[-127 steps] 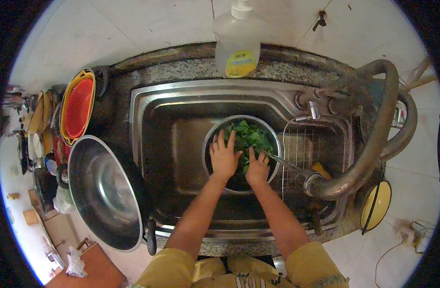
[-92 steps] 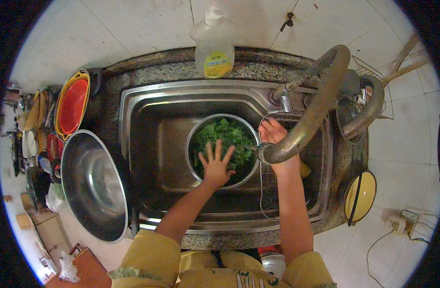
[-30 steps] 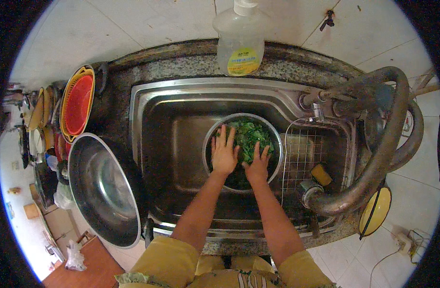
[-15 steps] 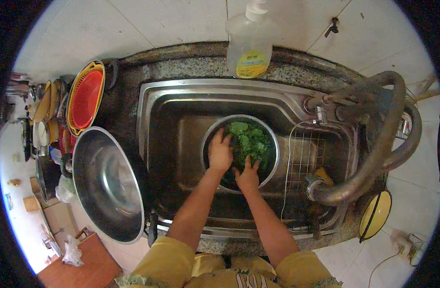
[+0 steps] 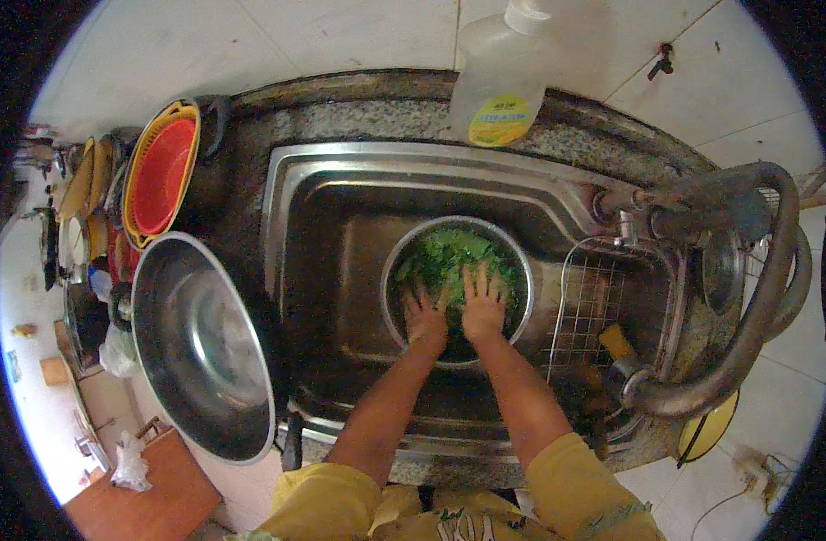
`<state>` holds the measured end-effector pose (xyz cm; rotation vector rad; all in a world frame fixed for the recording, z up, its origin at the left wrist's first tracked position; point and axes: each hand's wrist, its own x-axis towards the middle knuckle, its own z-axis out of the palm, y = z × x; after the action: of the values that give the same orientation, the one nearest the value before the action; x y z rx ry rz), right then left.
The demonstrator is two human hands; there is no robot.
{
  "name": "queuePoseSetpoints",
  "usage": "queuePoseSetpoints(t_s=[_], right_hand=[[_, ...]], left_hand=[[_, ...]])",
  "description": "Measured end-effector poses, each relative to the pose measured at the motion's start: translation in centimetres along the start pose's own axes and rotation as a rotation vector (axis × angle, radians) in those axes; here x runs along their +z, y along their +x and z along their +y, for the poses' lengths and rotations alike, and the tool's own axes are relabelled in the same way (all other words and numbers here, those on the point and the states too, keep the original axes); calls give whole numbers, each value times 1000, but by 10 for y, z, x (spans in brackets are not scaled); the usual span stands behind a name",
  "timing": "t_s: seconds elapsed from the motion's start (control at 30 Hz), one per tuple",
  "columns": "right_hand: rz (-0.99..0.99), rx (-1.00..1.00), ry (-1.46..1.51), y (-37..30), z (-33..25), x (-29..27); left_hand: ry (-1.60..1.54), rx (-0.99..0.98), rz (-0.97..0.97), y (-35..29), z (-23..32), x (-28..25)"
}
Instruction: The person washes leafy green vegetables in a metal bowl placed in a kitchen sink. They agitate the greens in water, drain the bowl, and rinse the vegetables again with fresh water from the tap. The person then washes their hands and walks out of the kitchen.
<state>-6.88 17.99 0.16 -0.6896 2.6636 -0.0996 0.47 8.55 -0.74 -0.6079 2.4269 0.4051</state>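
A round metal basin point(image 5: 389, 317) stands in the sink point(image 5: 332, 270), with green leafy vegetables point(image 5: 454, 250) filling its far part. Both my hands reach into it, palms down. On the near left side of the leaves rests my left hand point(image 5: 425, 322), fingers spread and pointing away from me. Beside it, a little to the right, my right hand point(image 5: 484, 307) lies flat on the greens with its fingers apart. The fingertips touch the leaves, and some are partly hidden among them. Neither hand grips anything that I can see.
Left of the sink sits a large wok point(image 5: 201, 347), with red and yellow baskets point(image 5: 163, 176) behind it. A wire rack point(image 5: 593, 298) and the curved faucet hose point(image 5: 756, 361) occupy the right side. A clear plastic bottle point(image 5: 499, 81) stands at the back edge.
My left hand has come from the basin's left rim toward its near side. The right hand has shifted slightly farther in and right. The leaves now spread wider across the basin.
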Motion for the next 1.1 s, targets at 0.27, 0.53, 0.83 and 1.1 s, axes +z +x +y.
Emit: queuePoseSetpoints(t_s=[0.27,0.53,0.83,1.1], right_hand=[[-325,-5,12,14,-21,-82],[-461,32,299,39,4,-37],[52,-389,104,77,-13,-80],[-387,-66,306,103,0,-52]], left_hand=[[53,106,-170,-56,29,-33],[-10,240,-231,-47,22,-34],[-556,-56,261,8,-12,-83],[-991,40,218,52,-24,-37]])
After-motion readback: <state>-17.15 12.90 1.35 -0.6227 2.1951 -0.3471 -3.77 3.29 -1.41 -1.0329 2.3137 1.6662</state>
